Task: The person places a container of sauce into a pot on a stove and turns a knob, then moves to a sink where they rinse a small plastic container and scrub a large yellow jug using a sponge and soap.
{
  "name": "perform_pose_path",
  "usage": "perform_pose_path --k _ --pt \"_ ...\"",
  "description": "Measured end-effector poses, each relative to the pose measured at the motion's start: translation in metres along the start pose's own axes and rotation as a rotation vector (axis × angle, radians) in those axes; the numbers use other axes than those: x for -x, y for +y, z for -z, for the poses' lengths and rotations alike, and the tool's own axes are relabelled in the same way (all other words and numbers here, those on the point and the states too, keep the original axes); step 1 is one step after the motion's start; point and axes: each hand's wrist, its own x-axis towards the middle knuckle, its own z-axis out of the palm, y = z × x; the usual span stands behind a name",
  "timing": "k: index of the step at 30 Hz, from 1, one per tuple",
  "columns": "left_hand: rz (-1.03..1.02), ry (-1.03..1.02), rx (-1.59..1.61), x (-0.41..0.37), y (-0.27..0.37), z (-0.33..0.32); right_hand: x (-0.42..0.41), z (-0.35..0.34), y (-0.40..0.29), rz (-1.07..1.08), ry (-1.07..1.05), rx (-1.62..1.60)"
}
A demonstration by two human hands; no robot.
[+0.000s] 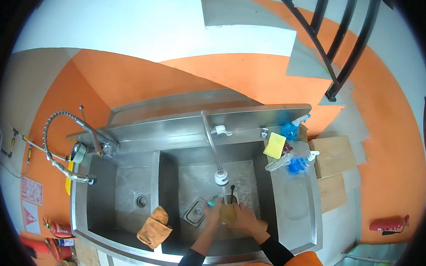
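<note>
Over the larger basin [217,168] of a stainless-steel sink, both my hands are under a stream of water from a white tap head [221,178]. My left hand [213,215] and my right hand [247,219] grip a yellowish-brown object [228,214] from either side; blur hides its exact kind. A small teal thing [211,203] shows at my left fingers, too blurred to name. Just beyond the hands, a black-handled utensil [232,189] points up from a dark spot in the basin. A metal strainer plate [195,211] lies left of my left hand.
A brown cloth [154,228] drapes over the divider beside the smaller basin [130,192]. The drainboard holds a yellow sponge [274,145], a blue spray bottle [291,131] and a blue pump bottle [298,165]. A spring-hose faucet [63,115] arches at left.
</note>
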Motion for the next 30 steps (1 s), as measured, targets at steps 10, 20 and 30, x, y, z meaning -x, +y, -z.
perform_pose_path --k 10,20,30 --pt "0.337 -0.569 0.199 -0.063 0.013 -0.034 -0.017 -0.007 0.013 -0.028 0.496 -0.129" --pt "0.165 -0.253 -0.133 -0.057 0.050 0.060 -0.051 -0.028 0.017 0.125 0.341 -0.700" --pt "0.266 -0.143 -0.004 0.032 0.046 0.164 -0.089 -0.059 0.031 0.082 0.433 -0.918"
